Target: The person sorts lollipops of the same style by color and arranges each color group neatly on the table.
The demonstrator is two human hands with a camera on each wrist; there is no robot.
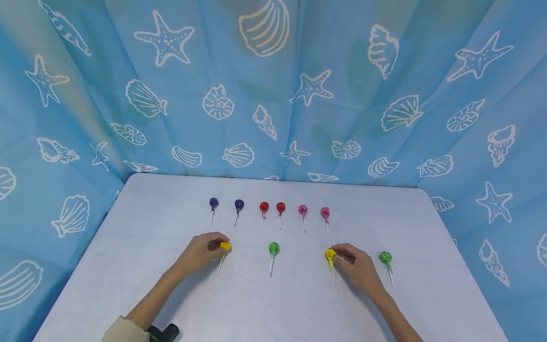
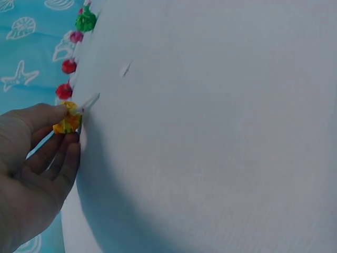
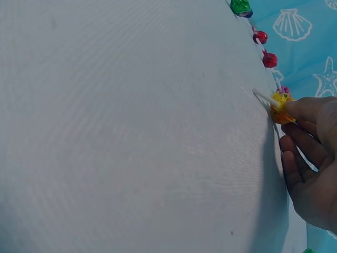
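Two yellow lollipops (image 1: 330, 253), two green lollipops (image 1: 274, 248), two purple lollipops (image 1: 213, 202), two red lollipops (image 1: 264, 206) and two pink lollipops (image 1: 303, 209) are showing, making ten on one desk (image 1: 222, 313).

Head view bright, even; wrist views dimmer, soft shadows (image 2: 113, 211) across tabletop (image 2: 226, 121).

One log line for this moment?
left grip: pinches yellow lollipop; right grip: pinches another yellow lollipop; green lollipop: on table between them

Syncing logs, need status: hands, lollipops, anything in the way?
Left hand pinching one yellow lollipop. Right hand pinching another yellow lollipop. Green lollipop lies between, possibly in the way.
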